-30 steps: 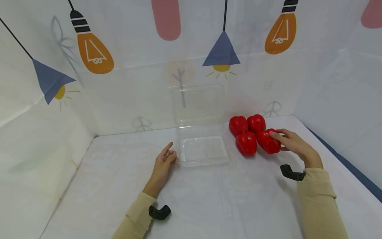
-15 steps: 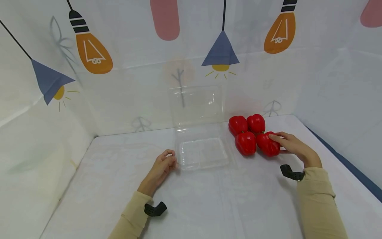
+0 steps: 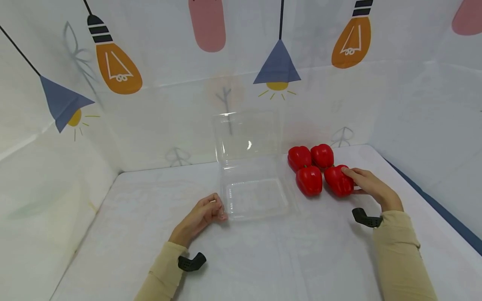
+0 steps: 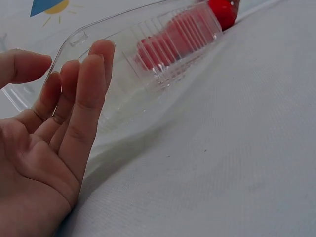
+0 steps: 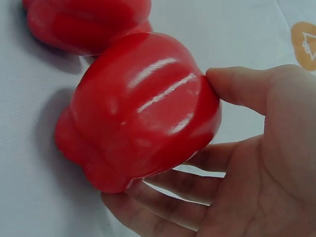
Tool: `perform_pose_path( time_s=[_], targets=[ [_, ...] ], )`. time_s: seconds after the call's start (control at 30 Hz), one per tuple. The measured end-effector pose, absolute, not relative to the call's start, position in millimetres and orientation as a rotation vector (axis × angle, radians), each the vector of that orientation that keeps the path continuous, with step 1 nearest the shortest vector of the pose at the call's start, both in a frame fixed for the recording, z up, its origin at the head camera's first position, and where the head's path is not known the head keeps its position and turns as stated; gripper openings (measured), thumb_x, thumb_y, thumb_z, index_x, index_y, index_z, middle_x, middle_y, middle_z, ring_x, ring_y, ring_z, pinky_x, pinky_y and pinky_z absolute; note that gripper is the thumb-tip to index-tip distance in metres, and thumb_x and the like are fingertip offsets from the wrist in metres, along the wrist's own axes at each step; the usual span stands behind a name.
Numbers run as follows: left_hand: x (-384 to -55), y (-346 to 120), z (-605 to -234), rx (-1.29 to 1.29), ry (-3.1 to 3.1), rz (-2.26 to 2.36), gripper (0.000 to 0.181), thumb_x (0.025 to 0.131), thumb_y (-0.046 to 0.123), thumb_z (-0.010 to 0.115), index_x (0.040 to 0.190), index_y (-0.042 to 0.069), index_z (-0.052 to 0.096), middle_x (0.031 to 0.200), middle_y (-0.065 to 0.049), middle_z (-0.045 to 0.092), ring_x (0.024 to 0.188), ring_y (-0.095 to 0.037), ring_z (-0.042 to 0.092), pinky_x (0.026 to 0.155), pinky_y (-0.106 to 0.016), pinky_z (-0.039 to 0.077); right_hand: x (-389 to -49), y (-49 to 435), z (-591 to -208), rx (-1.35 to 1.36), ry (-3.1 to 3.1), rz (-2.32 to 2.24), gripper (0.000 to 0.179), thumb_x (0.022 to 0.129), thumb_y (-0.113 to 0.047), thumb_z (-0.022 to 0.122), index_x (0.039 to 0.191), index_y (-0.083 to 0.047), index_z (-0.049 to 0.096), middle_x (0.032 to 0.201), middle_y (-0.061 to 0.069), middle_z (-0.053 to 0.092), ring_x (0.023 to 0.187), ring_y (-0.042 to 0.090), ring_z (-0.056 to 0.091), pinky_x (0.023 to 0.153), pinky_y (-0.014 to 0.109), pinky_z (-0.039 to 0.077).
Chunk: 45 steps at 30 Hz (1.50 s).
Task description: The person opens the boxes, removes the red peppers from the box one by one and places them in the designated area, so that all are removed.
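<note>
My right hand (image 3: 373, 188) holds a glossy red bell pepper (image 3: 338, 180), thumb on one side and fingers curled round the other. In the right wrist view that bell pepper (image 5: 143, 108) fills the middle, its lobed end away from the palm. Three more red bell peppers (image 3: 309, 181) sit grouped just left of it. A clear plastic clamshell container (image 3: 257, 198) stands at the table's middle, its lid (image 3: 248, 133) raised against the backdrop. My left hand (image 3: 199, 219) is at its left edge; in the left wrist view, the hand (image 4: 59, 133) pinches the rim between thumb and bent fingers.
A white cloth (image 3: 248, 263) covers the table. Behind it rises a white backdrop (image 3: 180, 113) printed with lamps and bulbs, close to the raised lid and the rear peppers. A blue strip (image 3: 433, 198) runs along the right side.
My left hand and the clear container have slid a little toward me, the lid coming down slightly with them. The pepper in my right hand has turned and shifted slightly, opening a gap to its neighbour.
</note>
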State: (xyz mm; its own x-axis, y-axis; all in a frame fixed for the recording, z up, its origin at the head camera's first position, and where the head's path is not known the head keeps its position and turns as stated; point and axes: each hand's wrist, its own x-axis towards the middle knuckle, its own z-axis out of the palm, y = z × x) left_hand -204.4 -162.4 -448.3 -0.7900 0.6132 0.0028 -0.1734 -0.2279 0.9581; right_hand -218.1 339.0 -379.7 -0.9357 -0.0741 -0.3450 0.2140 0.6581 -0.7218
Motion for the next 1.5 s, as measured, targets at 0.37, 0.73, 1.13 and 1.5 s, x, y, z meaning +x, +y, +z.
perform_pose_path(
  time_s=[0.37,0.73,1.13,1.5],
  targets=[
    [-204.4,-159.7,-445.0,0.436,1.646,1.988,0.014,0.099,0.018,0.045,0.089,0.012,0.051,0.072,0.004,0.055,0.060,-0.008,0.059,0.054,-0.021,0.050,-220.3,335.3,-378.9,0.097,2.546,-1.168,0.088,0.094,-0.062,0.030,0.143,0.010,0.018,0.141,0.033,0.030,0.125,0.049,0.033,0.100,0.056,0.043],
    [-203.7,-160.1,-446.5,0.461,1.623,2.020,0.008,0.098,0.015,0.046,0.092,0.012,0.050,0.072,0.005,0.057,0.057,-0.007,0.058,0.051,-0.019,0.049,-220.2,335.9,-381.8,0.103,2.546,-1.158,0.089,0.094,-0.063,0.029,0.143,0.010,0.018,0.141,0.034,0.030,0.125,0.050,0.033,0.100,0.058,0.042],
    [-203.2,-166.4,-450.2,0.598,1.517,2.009,0.013,0.097,0.009,0.042,0.087,0.011,0.049,0.075,0.005,0.059,0.063,-0.006,0.061,0.057,-0.018,0.052,-217.5,335.6,-381.4,0.106,2.520,-1.198,0.089,0.094,-0.063,0.028,0.144,0.011,0.017,0.143,0.034,0.028,0.127,0.050,0.032,0.102,0.056,0.042],
    [-203.0,-166.4,-449.8,0.629,1.478,1.964,0.013,0.098,0.007,0.041,0.089,0.011,0.049,0.077,0.005,0.058,0.066,-0.007,0.063,0.060,-0.018,0.053,-220.5,337.4,-384.4,0.136,2.545,-1.181,0.090,0.094,-0.063,0.025,0.144,0.011,0.017,0.143,0.034,0.028,0.127,0.049,0.032,0.103,0.058,0.039]
  ],
)
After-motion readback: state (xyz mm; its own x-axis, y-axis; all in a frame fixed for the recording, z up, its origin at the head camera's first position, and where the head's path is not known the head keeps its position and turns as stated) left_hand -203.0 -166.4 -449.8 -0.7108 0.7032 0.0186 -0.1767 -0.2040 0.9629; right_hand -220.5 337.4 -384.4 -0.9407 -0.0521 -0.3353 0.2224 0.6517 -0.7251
